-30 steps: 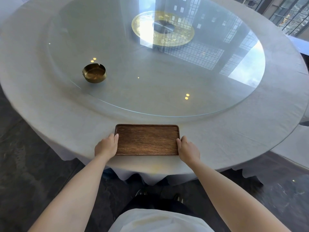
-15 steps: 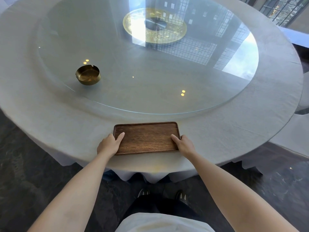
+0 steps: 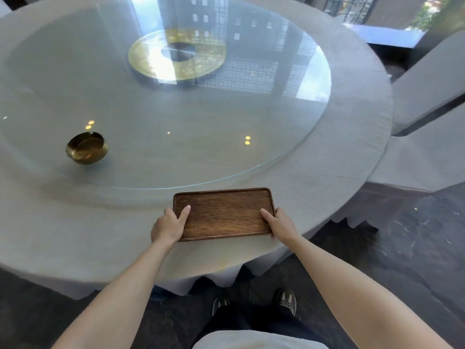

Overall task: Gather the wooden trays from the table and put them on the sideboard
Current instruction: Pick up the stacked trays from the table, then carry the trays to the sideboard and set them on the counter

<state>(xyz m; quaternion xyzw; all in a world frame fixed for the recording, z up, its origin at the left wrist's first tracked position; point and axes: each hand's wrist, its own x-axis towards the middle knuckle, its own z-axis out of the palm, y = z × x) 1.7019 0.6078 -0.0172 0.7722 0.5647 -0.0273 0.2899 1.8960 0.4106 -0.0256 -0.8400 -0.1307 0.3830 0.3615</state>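
Both thumbs have slid further onto the wooden tray [image 3: 224, 214] compared with a second ago, when the hands were just parked against its short ends. Now the left hand [image 3: 168, 225] has its thumb laid flat inside the left rim, and the right hand [image 3: 279, 224] has its thumb over the right rim, with the rest of the fingers curled down around the outside edges. So each hand is mostly closed on an end of the tray, though I can't see the fingertips underneath, so no idea if they're actually tucked below it yet.

Tray's sitting at the near edge of the round table [image 3: 63, 222], on the grey cloth just outside the glass turntable [image 3: 176, 152]. Can't honestly tell if it's lifted off the cloth or still resting there; it looks about flat either way.

My read: the grip is set and the lift is the bit happening now, so this is the pick-up stage, early on. No sideboard anywhere in view, so the carry is all still to do. This is the only wooden tray I can see on the table from here.

Only other thing nearby is a brass ashtray [image 3: 86, 148] on the glass off to the left, well clear of the hands. A covered chair [image 3: 427, 137] sits close on the right, worth minding when turning away.
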